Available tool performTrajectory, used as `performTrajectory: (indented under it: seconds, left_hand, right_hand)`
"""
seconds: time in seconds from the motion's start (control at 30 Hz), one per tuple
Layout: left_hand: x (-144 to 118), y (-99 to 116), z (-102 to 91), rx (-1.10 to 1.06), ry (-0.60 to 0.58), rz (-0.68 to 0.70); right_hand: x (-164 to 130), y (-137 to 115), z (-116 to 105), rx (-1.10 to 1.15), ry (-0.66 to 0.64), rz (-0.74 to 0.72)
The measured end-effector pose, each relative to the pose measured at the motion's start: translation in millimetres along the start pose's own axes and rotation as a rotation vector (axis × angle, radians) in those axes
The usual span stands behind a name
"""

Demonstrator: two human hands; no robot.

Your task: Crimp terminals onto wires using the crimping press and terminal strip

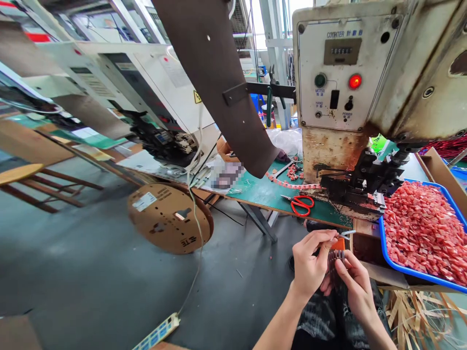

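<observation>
A small metal terminal (346,234) is pinched by the left hand (310,265); a wire bundle (334,260) is gripped by the right hand (355,284), a blue tray (401,266) just beyond it.

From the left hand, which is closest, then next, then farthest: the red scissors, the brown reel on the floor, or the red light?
1. Scissors: just above the left hand, on the green table.
2. Reel: to the left, on the floor.
3. Red light: high up on the machine.
</observation>
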State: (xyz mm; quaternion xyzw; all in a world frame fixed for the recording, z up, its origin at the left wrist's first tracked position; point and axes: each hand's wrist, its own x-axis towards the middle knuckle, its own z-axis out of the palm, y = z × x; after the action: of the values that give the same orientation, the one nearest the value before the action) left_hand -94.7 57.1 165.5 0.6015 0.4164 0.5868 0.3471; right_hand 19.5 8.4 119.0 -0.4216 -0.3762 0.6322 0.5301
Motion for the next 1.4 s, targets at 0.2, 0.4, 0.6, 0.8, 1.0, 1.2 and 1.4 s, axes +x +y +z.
performTrajectory:
  seconds: [0.2,0.4,0.6,0.8,1.0,1.2,1.4]
  left_hand:
    - [12,-3,-17.2,-0.115,0.097,-0.154]
    - [47,-3,-72.2,-0.206,0.527,-0.038]
    - [42,3,-95.9,-0.162,0.444,-0.027]
    - [33,-3,-96.8,-0.156,0.312,-0.04]
    - [69,17,-191.2,-0.029,1.149,0.332]
    - [53,14,-190.9,-0.01,1.051,0.233]
    - [17,-18,-132.3,-0.051,0.798,-0.031]
  right_hand:
    - [2,0,12,-0.099,-0.071,0.037]
    - [6,0,28,-0.286,-0.262,0.073]
    - [14,2,44,-0.238,-0.334,0.099]
    - [18,5,45,-0.242,-0.346,0.092]
    - [47,-8,52,-0.883,-0.43,-0.147]
    - [142,-21,137,-1.544,-0.281,-0.377]
    - [220,-18,181,-1.503,-0.313,-0.38]
